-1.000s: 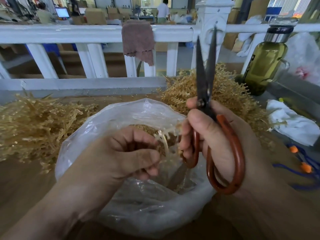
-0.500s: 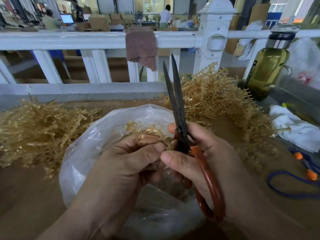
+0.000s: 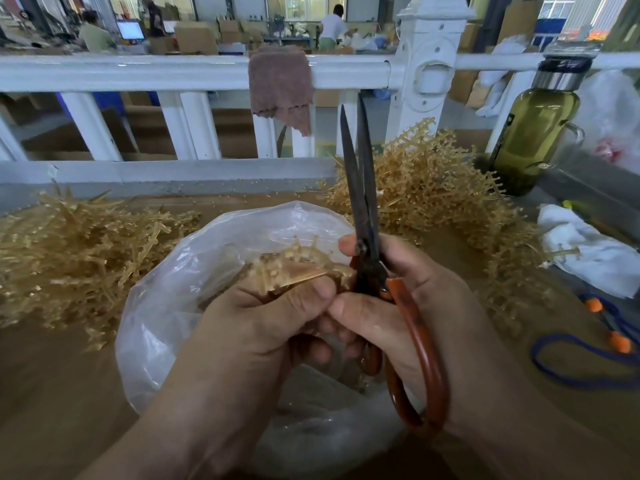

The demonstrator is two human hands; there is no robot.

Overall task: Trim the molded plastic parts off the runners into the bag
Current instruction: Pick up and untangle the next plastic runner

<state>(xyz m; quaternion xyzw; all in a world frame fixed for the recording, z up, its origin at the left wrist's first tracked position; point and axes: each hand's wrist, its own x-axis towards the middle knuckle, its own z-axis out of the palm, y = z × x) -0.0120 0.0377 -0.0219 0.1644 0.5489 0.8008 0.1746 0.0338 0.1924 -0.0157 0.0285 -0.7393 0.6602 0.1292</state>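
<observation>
Ahead, the white railing (image 3: 173, 69) fences my table (image 3: 52, 393), with a left heap (image 3: 69, 244) and a right heap (image 3: 433, 192) of runners. Beneath my hands lies the clear bag (image 3: 166, 306). My left hand (image 3: 249, 334) grips a runner (image 3: 294, 268) over it; my right hand (image 3: 433, 306) clutches the scissors (image 3: 360, 188), blades upright, hiding part of the right heap.

A brown counter (image 3: 52, 393) carries a clear plastic bag (image 3: 166, 323) at its centre. A loose heap of tan plastic runners (image 3: 76, 251) lies to the bag's left, and a taller tan heap (image 3: 433, 195) behind it to the right. Near the right edge lie a crumpled white cloth (image 3: 595, 254) and a blue cord (image 3: 571, 379) with orange beads.
</observation>
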